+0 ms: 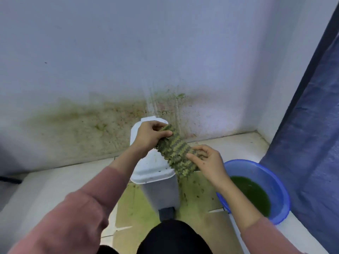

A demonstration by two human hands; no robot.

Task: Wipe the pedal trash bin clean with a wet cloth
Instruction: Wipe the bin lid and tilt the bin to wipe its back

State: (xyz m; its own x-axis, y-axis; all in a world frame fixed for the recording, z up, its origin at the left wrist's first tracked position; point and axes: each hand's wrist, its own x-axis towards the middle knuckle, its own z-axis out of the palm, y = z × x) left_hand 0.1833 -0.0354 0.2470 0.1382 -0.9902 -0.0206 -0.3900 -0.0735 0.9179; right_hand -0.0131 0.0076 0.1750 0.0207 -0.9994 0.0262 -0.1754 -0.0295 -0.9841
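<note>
Cloth [176, 153] is stretched between my two grips, left hand [150, 134] curled round its far end, right hand [209, 162] pinching its near end: I judge I am readying it, not yet wiping. Just below both grips stands the pedal trash bin [161, 195], lid [152, 167] shut, a blue basin [256, 170] beside the right grip. Next I should gather it into one grip and press onto the lid.

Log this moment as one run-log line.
left hand: grips cloth end | right hand: pinches other end | cloth: stretched above pedal trash bin, lid shut | blue basin: green water, right of bin
</note>
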